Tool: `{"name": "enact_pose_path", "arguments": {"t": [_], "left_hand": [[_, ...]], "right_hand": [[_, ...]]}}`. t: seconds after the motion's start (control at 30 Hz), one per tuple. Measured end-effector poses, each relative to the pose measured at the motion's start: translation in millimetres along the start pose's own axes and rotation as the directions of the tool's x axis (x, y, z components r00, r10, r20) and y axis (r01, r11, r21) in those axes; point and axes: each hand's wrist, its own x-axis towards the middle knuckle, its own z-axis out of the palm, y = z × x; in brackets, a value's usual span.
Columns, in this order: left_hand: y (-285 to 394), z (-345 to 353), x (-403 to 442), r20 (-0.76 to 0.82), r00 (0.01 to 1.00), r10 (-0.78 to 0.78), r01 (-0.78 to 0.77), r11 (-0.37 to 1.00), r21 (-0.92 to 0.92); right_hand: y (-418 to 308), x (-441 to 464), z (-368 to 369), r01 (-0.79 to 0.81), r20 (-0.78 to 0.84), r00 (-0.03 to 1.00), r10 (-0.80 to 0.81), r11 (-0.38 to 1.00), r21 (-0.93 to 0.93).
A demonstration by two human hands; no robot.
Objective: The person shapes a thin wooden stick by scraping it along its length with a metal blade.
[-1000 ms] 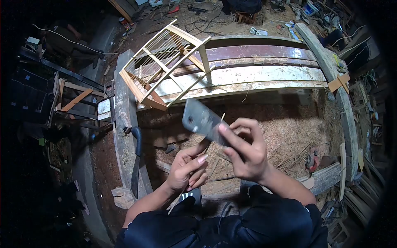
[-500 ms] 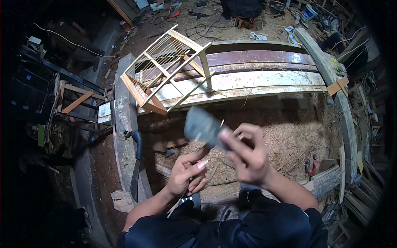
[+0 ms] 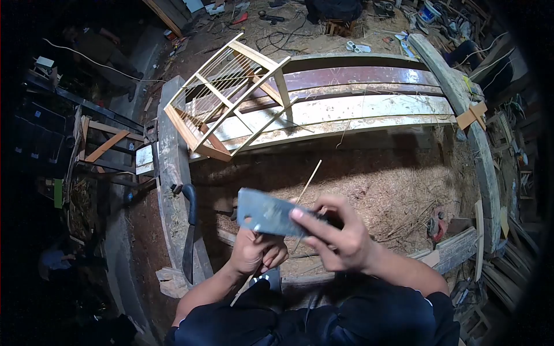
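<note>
My right hand (image 3: 340,233) is closed around a broad grey cleaver (image 3: 268,214), its thumb pressed on the flat of the blade. A round hole shows near the blade's far corner. The blade lies across the top of my left hand (image 3: 254,252) and hides its fingertips. My left hand is closed, with its fingers curled together. A thin wooden stick (image 3: 311,179) rises at a slant from behind the blade; where it is gripped is hidden. Beyond both hands, a slatted wooden frame (image 3: 234,106) with thin parallel rods rests tilted on the bench (image 3: 369,109).
A curved knife with a dark handle (image 3: 190,205) leans on the left beam (image 3: 173,161). Shavings (image 3: 375,196) cover the ground inside the bench frame. A red tool (image 3: 437,226) lies at the right. Another person (image 3: 95,46) is at upper left; cords and scraps lie at the back.
The cleaver has swung down and left, now more level and over my left fingers. My right hand has moved slightly left and down. More of the stick shows above the blade.
</note>
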Motion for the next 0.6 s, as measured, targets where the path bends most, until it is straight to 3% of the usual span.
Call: {"name": "enact_pose_path", "arguments": {"t": [0.07,0.13,0.17,0.2,0.23,0.27,0.3,0.33,0.37,0.4,0.43,0.47,0.53,0.6], "left_hand": [[-3.6,-5.5,0.6,0.033,0.999,0.022,-0.022,0.999,-0.028],[7.7,6.5,3.7,0.028,0.997,-0.070,0.069,0.997,0.020],[7.7,7.9,4.2,0.050,0.996,-0.067,0.068,0.997,-0.024],[2.7,3.8,4.7,0.051,0.997,-0.063,0.064,0.998,-0.021],[-3.5,0.0,5.2,0.101,0.995,0.005,0.008,0.992,-0.127],[-2.0,-1.9,4.4,0.111,0.993,-0.025,0.040,0.990,-0.137],[3.0,0.2,4.9,0.122,0.991,-0.055,0.073,0.986,-0.147],[7.8,2.1,5.1,0.132,0.988,-0.085,0.105,0.982,-0.157],[7.8,5.3,7.1,0.141,0.986,-0.091,0.108,0.988,-0.114],[7.9,8.2,9.7,0.151,0.984,-0.095,0.106,0.992,-0.067],[7.3,8.1,10.5,0.110,0.989,-0.104,0.109,0.993,-0.039],[2.2,3.1,11.2,0.173,0.983,-0.053,0.076,0.989,-0.129],[-6.1,-4.8,13.4,0.297,0.954,0.049,0.049,0.948,-0.314],[0.4,-4.3,12.8,0.223,0.971,-0.083,0.141,0.955,-0.259]], "right_hand": [[10.4,5.0,-0.5,0.019,-0.083,0.996,-0.022,0.999,-0.033],[19.3,10.0,-8.2,-0.177,-0.178,0.968,0.176,0.984,0.014],[17.2,6.4,-8.0,-0.133,-0.114,0.985,0.127,0.990,-0.046],[16.4,4.5,-1.4,0.018,-0.083,0.996,-0.015,0.999,0.038],[6.3,1.7,-0.3,0.001,-0.037,0.999,0.002,0.996,0.088],[-2.4,1.1,-1.5,-0.020,0.009,1.000,0.019,0.991,0.135],[7.2,4.8,-3.6,0.004,-0.050,0.999,-0.001,0.998,0.070],[14.9,5.8,-4.6,-0.127,-0.139,0.982,0.131,0.991,0.037],[19.5,4.8,-4.7,-0.136,-0.156,0.978,0.139,0.990,0.028],[22.4,5.5,-5.1,-0.141,-0.177,0.974,0.142,0.990,0.019],[17.6,5.0,-2.2,-0.042,-0.118,0.992,0.051,0.996,0.073],[9.5,2.8,2.9,0.048,-0.066,0.997,-0.040,0.990,0.133],[8.4,4.1,4.8,0.066,-0.059,0.997,-0.058,0.988,0.143],[19.4,7.7,0.7,-0.175,-0.155,0.969,0.193,0.977,0.122]]}}
